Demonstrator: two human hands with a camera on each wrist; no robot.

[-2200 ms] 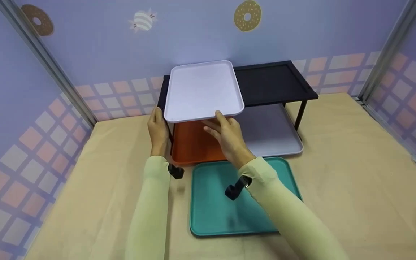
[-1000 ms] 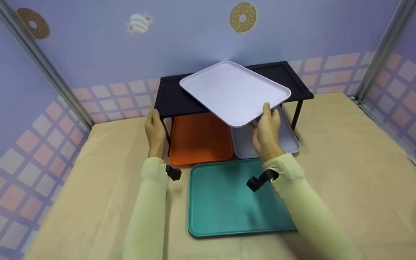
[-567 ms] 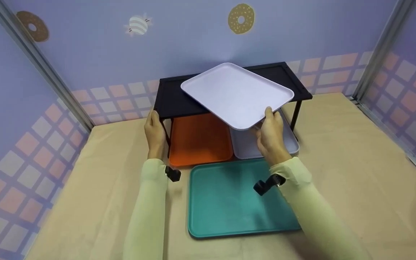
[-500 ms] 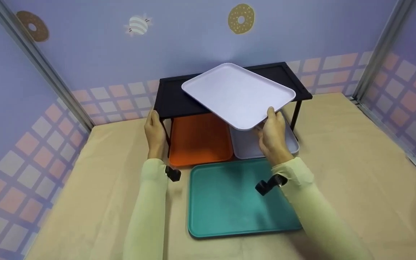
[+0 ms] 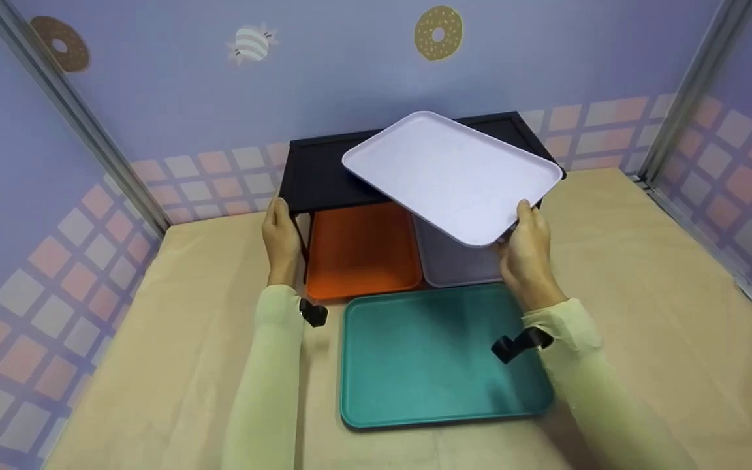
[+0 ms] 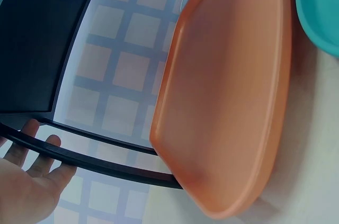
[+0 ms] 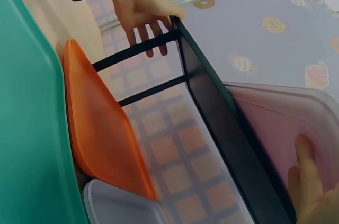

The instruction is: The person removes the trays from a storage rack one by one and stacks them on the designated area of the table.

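White tray tilted above the right end of the black rack, near corner pinched in the right hand: thumb on top, fingers beneath. Left hand wrapped around the rack's left front leg, fingers curled on the bar. Under the rack, on the counter: orange tray beside grey tray. Teal tray in front, just below the right wrist. Both forearms stretched forward in pale sleeves.
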